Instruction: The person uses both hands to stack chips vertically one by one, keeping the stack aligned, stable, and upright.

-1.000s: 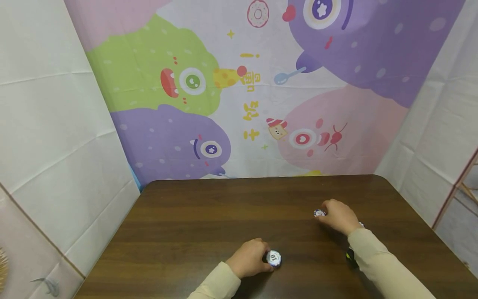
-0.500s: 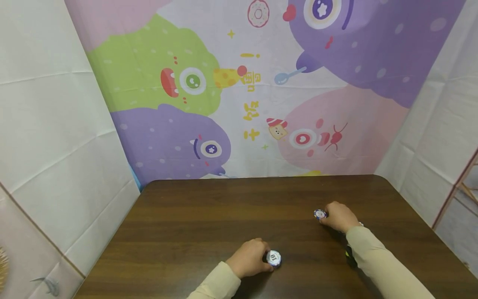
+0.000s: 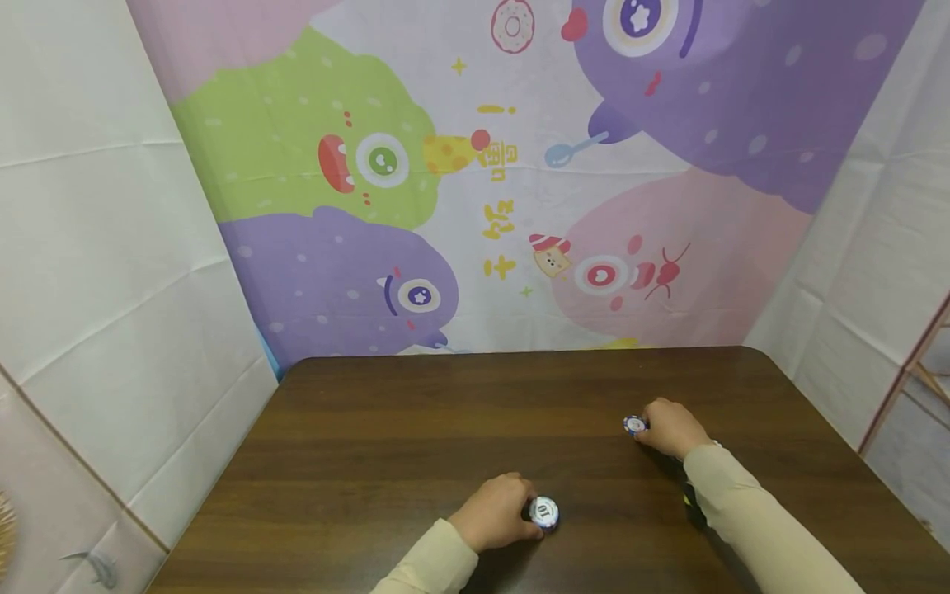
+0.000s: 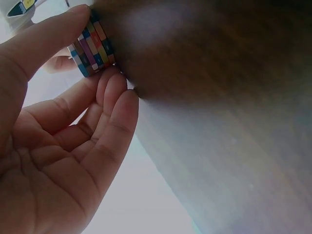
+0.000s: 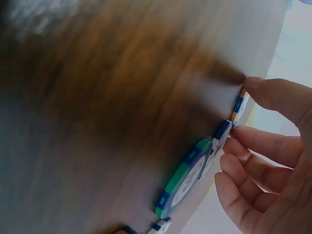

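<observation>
Near the table's front, my left hand (image 3: pixel 493 513) grips a short stack of poker chips (image 3: pixel 544 513) from its left side. The top chip is white and reads 10. In the left wrist view, the stack's striped edges (image 4: pixel 93 48) show between thumb and fingers, resting on the wood. Farther back on the right, my right hand (image 3: pixel 674 429) pinches a blue-and-white poker chip (image 3: pixel 634 425). The right wrist view has this chip (image 5: pixel 239 107) between thumb and index fingertip, at the table surface. The other right fingers are loosely bent.
Close to the right hand lie a blue-and-white chip (image 5: pixel 219 141), a green-and-blue chip (image 5: pixel 181 183) and another chip (image 5: pixel 161 226). Under the right forearm, a dark and green thing (image 3: pixel 693 505) is partly hidden. A printed cloth (image 3: pixel 505 313) hangs behind the brown table (image 3: pixel 371 429).
My right hand has shifted slightly, first right and then back left, with the chip following. The right forearm has moved a little left. My left hand and its stack have stayed still.
</observation>
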Demonstrator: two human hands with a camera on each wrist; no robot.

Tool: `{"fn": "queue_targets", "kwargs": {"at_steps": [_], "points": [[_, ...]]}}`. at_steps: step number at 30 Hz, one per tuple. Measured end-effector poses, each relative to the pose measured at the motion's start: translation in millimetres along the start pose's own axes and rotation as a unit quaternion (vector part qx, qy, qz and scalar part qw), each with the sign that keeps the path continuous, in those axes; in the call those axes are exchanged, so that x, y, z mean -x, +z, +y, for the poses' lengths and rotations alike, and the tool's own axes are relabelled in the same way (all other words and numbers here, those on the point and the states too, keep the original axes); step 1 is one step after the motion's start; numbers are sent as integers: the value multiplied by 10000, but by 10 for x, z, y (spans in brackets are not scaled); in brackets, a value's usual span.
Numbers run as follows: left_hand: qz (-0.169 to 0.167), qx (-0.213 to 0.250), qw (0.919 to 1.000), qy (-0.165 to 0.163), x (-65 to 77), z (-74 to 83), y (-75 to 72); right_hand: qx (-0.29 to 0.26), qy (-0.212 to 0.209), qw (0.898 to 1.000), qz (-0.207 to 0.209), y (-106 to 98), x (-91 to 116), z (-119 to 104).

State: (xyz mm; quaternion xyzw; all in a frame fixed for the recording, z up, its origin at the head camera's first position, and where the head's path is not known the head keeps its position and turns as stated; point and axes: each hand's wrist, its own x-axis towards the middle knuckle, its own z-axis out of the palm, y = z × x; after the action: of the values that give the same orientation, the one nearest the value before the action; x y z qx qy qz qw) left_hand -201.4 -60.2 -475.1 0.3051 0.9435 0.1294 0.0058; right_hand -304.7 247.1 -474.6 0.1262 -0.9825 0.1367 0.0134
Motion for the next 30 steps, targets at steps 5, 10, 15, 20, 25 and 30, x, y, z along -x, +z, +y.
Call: {"fn": "queue_targets", "kwargs": {"at_steps": [5,10,15,20,25,30], "points": [[56,-46,10000,30,3,-12,12,83,66,9999,18,-1,-21,-16],[78,-44,10000,40,0,-15,18,82,368,9993,-55,-23,-36,-75],[76,-44,10000,14,-2,-13,19,117,543,9984,-94,-24,-55,-111],[45,-11,10000,1,-3,-8,15,83,693,9973,-207,-12,-74,-114],[19,6,10000,16,-7,-11,18,6,726,9971,-228,-13,-71,-117],[12,19,10000,28,-5,-14,17,-86,683,9975,-139,-9,-66,-120]]}}
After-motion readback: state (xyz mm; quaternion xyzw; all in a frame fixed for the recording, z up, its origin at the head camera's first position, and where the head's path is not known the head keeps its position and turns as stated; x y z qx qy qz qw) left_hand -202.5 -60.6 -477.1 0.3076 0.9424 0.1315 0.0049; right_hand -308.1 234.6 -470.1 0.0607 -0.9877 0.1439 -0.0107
